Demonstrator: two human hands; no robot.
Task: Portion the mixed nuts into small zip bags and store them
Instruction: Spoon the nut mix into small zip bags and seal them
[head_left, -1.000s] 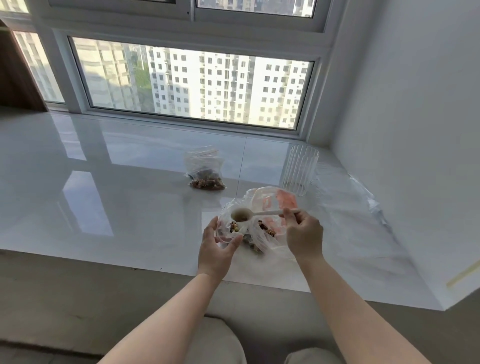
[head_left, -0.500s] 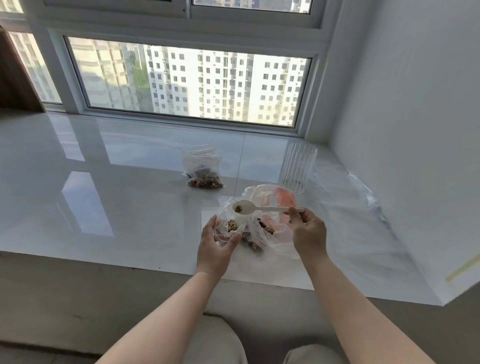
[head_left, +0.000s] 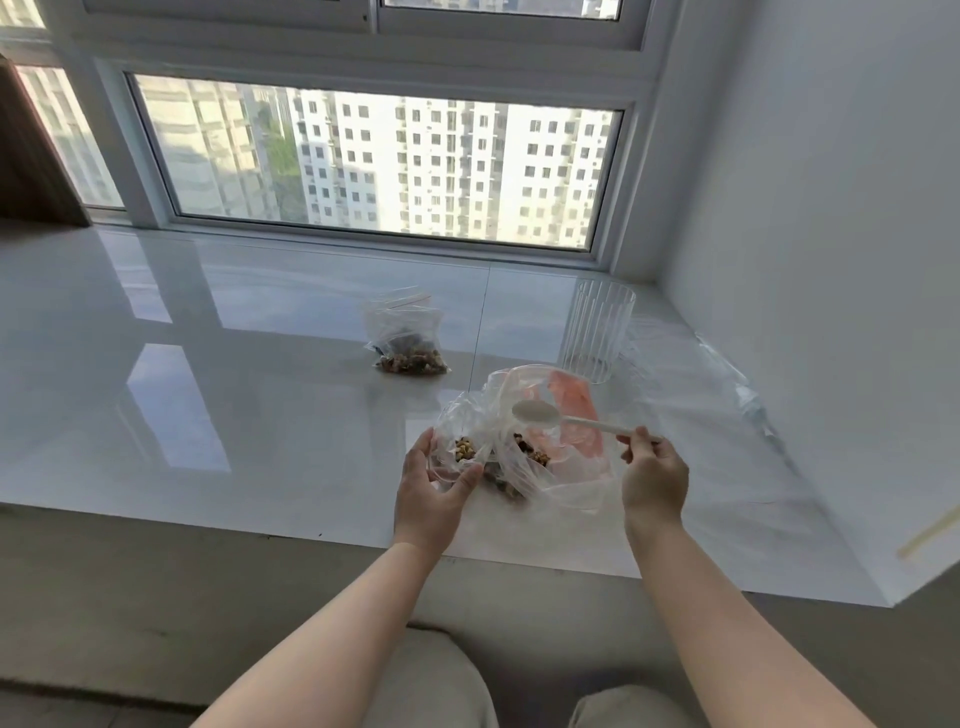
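Bright daylight from the window (head_left: 374, 161); sill (head_left: 208, 374) glare; edges perhaps bowed.

window (head_left: 374, 161): daylight, tower blocks outside; sill (head_left: 182, 364): glossy white; wall (head_left: 831, 208): plain white

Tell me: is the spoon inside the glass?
No, the right hand holds the spoon over the big bag, while the glass stands apart behind.

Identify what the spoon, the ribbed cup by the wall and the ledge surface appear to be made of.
Spoon: likely matte white plastic; thin, uniform, no shine.
Ribbed cup: clear glass or hard plastic, cannot tell which; see-through, with vertical ridges.
Ledge: polished white stone or glazed tile; it mirrors the window and shows a straight joint line.
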